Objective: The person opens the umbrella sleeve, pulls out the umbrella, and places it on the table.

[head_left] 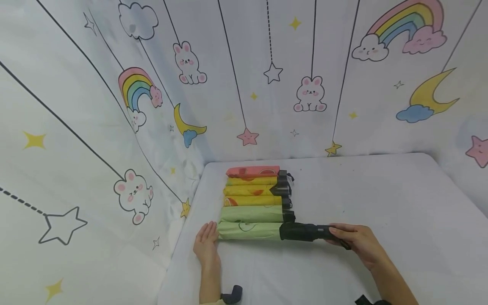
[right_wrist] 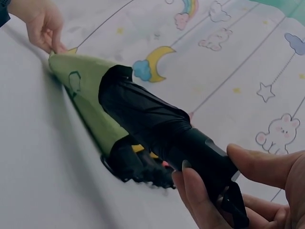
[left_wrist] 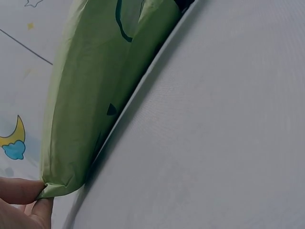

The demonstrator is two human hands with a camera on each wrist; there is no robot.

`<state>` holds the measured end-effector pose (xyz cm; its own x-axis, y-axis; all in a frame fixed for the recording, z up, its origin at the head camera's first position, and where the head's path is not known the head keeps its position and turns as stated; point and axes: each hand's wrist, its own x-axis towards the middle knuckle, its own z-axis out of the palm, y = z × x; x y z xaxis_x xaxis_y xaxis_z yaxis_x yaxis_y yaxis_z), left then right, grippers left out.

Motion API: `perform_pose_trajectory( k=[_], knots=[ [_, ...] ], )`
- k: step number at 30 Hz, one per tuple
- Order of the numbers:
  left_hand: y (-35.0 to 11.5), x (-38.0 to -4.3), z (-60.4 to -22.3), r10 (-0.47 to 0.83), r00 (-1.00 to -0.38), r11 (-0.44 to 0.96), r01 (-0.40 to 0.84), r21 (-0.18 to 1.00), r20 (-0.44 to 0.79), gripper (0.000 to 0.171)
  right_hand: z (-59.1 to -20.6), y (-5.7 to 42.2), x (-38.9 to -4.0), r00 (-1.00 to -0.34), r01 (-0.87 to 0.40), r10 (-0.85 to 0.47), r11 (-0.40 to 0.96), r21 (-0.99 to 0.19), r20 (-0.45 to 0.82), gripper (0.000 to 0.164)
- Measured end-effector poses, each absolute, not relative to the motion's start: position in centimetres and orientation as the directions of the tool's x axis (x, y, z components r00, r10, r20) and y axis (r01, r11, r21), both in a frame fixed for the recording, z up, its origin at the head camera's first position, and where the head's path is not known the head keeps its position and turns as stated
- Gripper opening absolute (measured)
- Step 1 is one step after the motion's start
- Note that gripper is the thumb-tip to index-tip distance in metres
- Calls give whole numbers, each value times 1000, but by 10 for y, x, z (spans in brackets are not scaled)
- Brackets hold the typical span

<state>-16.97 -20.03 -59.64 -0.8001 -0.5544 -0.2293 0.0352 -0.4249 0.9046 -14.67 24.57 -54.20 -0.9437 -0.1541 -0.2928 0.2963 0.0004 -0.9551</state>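
- We see the left hand [head_left: 206, 241] pinching the left end of the nearest green sleeve [head_left: 251, 231] between thumb and fingers.
- We see the right hand [head_left: 358, 243] gripping the handle end of a black folded umbrella [head_left: 299, 232] with fingers and thumb.
- The umbrella juts from the sleeve's right end, over the white table [head_left: 381, 199].
- On its far side we count another green bundle [head_left: 251, 214], then three yellow bundles [head_left: 248, 190] and a red bundle [head_left: 253, 171] farthest, side by side, black ends to the right.
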Motion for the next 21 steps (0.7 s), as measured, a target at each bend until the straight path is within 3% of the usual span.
perform_pose_trajectory(
  k=[21],
  knots=[
    [-200,-170,-593,-571,-794,-408,55,911,-208,56,-539,261,-143,-941,314,-135,-14,-949,-309,46]
  ],
)
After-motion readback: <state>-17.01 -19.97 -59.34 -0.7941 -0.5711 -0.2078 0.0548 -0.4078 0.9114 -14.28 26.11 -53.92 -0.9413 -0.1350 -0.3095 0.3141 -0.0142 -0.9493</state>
